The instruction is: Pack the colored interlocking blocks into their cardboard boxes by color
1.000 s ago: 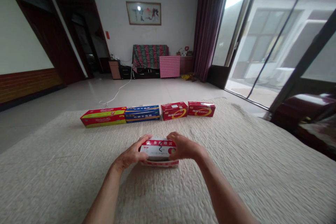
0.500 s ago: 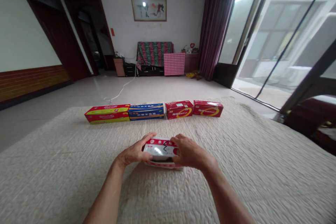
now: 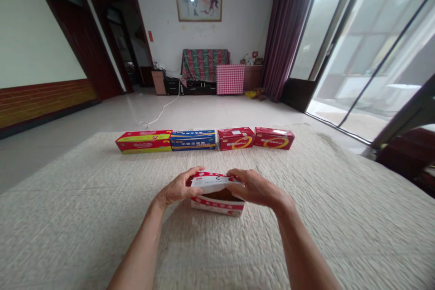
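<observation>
A white and red box [image 3: 217, 206] sits on the pale quilted cover, its lid partly raised and a dark brown inside showing through the gap. My left hand [image 3: 178, 189] pinches the left end of the lid between thumb and fingers. At the lid's right end, my right hand [image 3: 256, 186] grips it the same way. Beyond the box stands a row: a red and yellow box [image 3: 144, 142], a blue box [image 3: 193, 141], a red box [image 3: 236, 139] and another red box [image 3: 274, 138].
The quilted cover [image 3: 84, 208] spreads around the boxes. Behind it, a white cable [image 3: 163, 109] lies on the tiled floor. A low cabinet with cloths [image 3: 205, 64] stands by the far wall, and glass doors are at the right.
Both hands have lifted the lid's near edge, widening the opening and uncovering more of the box's front. The view has shifted slightly.
</observation>
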`<state>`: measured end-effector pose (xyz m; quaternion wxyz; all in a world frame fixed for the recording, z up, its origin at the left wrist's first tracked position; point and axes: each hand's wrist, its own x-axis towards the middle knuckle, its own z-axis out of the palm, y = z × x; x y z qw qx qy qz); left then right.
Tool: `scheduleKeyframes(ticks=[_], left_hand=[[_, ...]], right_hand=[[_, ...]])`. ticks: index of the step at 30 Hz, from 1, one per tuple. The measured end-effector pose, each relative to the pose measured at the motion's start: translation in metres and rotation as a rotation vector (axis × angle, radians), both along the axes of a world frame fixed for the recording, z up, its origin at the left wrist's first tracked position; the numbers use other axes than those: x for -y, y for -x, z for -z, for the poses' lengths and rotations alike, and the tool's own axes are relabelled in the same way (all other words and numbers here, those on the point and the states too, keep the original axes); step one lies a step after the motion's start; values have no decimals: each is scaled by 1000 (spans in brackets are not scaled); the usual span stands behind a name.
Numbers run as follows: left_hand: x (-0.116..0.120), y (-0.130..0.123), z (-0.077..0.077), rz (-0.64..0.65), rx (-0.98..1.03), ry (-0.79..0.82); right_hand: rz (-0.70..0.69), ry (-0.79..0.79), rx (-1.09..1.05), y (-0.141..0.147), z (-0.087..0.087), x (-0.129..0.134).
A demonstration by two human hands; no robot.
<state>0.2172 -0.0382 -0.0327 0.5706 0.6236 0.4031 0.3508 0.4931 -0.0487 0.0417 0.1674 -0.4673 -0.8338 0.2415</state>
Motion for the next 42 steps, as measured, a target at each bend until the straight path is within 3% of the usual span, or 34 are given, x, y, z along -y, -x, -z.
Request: scheduleKeyframes(ticks=[6, 12, 17, 21, 26, 31, 34, 38, 42], left_hand=[[2, -7, -7, -95, -33, -65], [-1, -6, -1, -154, -18, -137], [-4, -7, 4, -174, 37, -125], [-4, -13, 4, -183, 52, -156], [-10, -23, 9, -372, -38, -275], [-22, -30, 24, -657, -77, -248], [-26, -32, 26, -748, -82, -239], [-28, -38, 25, -919, -144, -259], [-26, -42, 19, -918, -216, -315]], right_hand=[[5, -21, -94, -2, 2, -3], [12, -100, -197, 0, 16, -16], [126, -223, -294, 4, 30, -28], [236, -221, -377, 6, 38, -36], [438, -248, -664, 13, 52, -49], [641, -551, -642, 13, 58, -48], [577, -609, -549, 15, 53, -31], [406, -576, -306, 26, 52, -1], [308, -530, -147, 36, 59, 13]])
